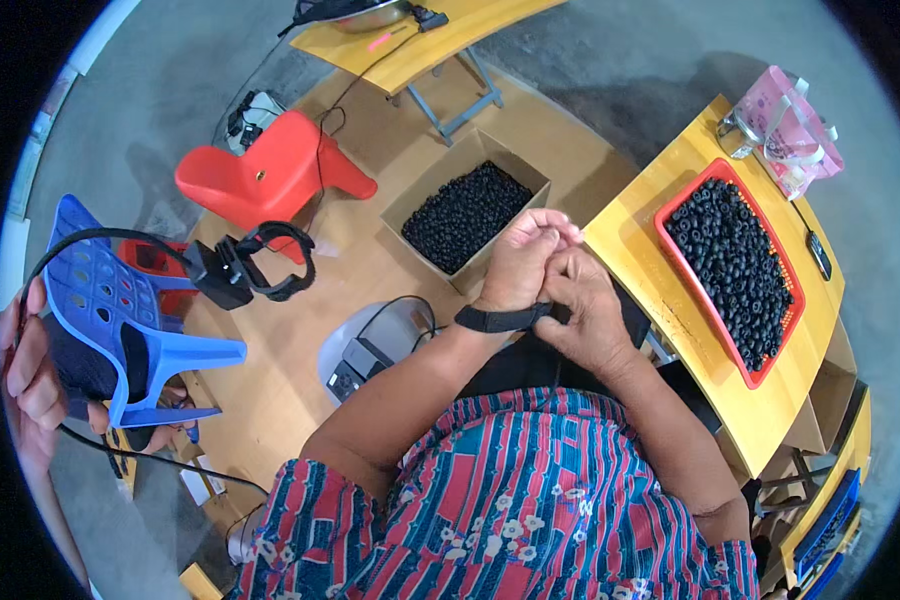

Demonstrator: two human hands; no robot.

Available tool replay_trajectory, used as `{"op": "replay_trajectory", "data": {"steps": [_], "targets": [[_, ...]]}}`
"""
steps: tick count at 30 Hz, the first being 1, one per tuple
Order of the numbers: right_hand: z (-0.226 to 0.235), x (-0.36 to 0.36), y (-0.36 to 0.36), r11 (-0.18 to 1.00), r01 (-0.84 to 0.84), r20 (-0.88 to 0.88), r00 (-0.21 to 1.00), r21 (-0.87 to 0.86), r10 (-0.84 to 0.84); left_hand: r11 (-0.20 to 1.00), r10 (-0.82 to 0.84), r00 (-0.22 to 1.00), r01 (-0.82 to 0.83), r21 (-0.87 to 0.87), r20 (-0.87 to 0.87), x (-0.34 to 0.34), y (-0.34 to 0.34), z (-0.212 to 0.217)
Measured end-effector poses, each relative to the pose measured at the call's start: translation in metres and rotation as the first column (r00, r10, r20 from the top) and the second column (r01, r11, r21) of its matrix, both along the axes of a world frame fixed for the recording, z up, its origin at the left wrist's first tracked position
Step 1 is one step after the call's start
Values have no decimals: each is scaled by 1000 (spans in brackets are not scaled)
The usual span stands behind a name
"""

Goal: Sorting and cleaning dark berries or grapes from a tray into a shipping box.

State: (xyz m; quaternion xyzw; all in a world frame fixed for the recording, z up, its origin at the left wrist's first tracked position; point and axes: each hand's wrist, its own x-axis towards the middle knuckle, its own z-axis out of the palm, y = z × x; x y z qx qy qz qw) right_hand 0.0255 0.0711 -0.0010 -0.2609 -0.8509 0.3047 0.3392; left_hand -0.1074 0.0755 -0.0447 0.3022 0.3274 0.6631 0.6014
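Yellow tabletop (630,230) supported the red basket (787,283), which contained black rings (730,265). Left of the basket, your left hand (520,262) lay loosely unclenched, its wrist presenting the black strap (483,319) to your right hand (592,318); those fingers curled close, though a pinch could not be confirmed.

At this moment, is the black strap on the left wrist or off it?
On. The black strap lies across the left wrist, right hand touching it; whether it is fastened, I cannot tell.
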Motion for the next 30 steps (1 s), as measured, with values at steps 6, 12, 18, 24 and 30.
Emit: {"op": "replay_trajectory", "data": {"steps": [6, 12, 18, 24, 30], "targets": [[6, 11, -13, 991, 16, -26, 999, -132, -19, 994, -75, 992, 65, -90, -105, 13, -15, 11], [0, 15, -19, 957, -52, -166, 986, -285, 4, 996, 79, 693, -87, 26, -717, 14, -36, 26], [4, 11, -30, 970, -21, -135, 991, -243, -12, 996, -22, 670, 82, 44, -742, 1, -49, 33], [14, 3, -31, 980, 195, 5, 981, 46, -195, 994, -110, 930, 93, -65, -350, 11, -20, -7], [31, 3, -24, 959, 162, 64, 981, 234, -181, 963, -257, 916, 217, -157, -309, 27, -9, -4]]}}
